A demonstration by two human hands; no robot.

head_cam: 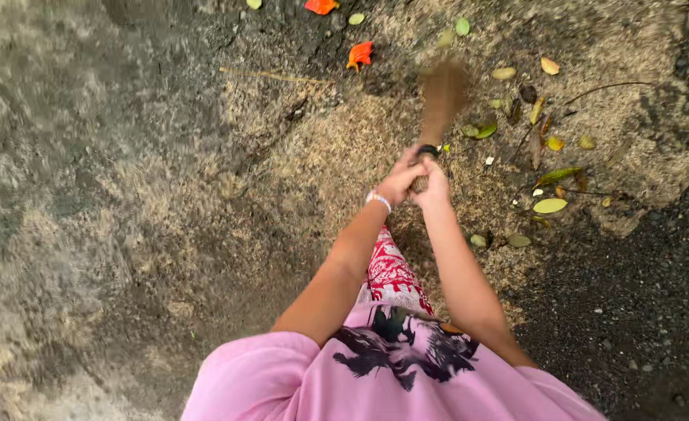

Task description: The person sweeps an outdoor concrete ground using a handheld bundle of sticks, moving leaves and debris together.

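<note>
Seen from above, the left hand [397, 183] and right hand [435, 183] are clasped together around the top of a brown bundled-straw hand broom [442, 97], blurred, its bristles on the sandy ground [165, 195] farther out. It looks light and springy, best gripped at its bound handle. Fallen yellow-green leaves [550, 205] lie right.

Brown broom [440, 97], motion-blurred, head down on sandy ground, handle gripped in both hands.

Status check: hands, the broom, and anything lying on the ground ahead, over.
Left hand and right hand both clasped on the broom handle. Brush end blurred, over sandy ground. Fallen leaves and orange petals scattered ahead.
</note>
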